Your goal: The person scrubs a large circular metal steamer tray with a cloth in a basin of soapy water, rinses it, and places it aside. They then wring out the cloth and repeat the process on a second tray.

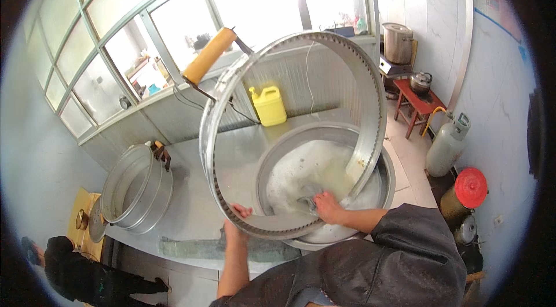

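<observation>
My left hand (238, 216) grips the lower left rim of a large round metal steamer ring (207, 142), which is tilted up over a wide metal basin (266, 163). A wooden handle (210, 56) juts from the ring's upper left side. The basin holds cloudy, foamy water (286, 168). Within the ring's opening my right hand (328, 208) holds a wet grey cloth or scrubber (309, 203) at the water; its exact kind cannot be told. The ring's lower right wall dips towards the foam.
Stacked metal steamer rings (139, 194) stand at the table's left; a yellow plastic jug (268, 106) is at its back. A greenish cloth (191, 248) lies along the front edge. Another person (82, 272) is at lower left. A gas cylinder (445, 146) and red stool (412, 101) are right.
</observation>
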The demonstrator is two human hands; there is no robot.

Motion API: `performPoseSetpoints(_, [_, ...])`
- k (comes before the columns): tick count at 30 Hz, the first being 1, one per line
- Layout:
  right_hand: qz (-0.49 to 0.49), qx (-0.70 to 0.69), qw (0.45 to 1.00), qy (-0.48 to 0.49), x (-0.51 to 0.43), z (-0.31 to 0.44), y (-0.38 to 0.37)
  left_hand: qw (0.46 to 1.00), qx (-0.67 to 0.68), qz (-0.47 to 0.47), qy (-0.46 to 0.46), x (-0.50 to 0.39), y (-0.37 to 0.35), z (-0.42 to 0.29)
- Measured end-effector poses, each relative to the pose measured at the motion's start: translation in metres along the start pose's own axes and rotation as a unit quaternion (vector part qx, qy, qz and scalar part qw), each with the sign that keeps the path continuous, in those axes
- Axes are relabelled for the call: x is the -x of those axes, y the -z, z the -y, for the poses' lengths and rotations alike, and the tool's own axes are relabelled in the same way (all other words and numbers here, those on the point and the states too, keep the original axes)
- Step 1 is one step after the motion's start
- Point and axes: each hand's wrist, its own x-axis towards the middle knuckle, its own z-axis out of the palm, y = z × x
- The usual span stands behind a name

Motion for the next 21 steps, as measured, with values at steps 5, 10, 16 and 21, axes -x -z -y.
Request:
performPoseSetpoints(5, [-0.049,-0.023,0.998,-0.037,-0.007,0.007,-0.003,0.998,0.058,-0.028,0.021,0.012,0.001,0.041])
performPoseSetpoints(10, [-0.045,0.006,0.998,-0.049,-0.019,0.015,-0.005,0.994,0.104,-0.029,-0.028,0.019,-0.012,0.019])
performPoseSetpoints(16, [-0.04,-0.007,0.998,-0.048,-0.04,0.022,-0.015,0.987,0.131,-0.061,-0.07,-0.014,-0.016,-0.002])
performPoseSetpoints(21, [-0.044,-0.066,0.995,-0.068,-0.038,0.026,-0.022,0.978,0.189,-0.089,-0.014,-0.042,-0.009,0.043])
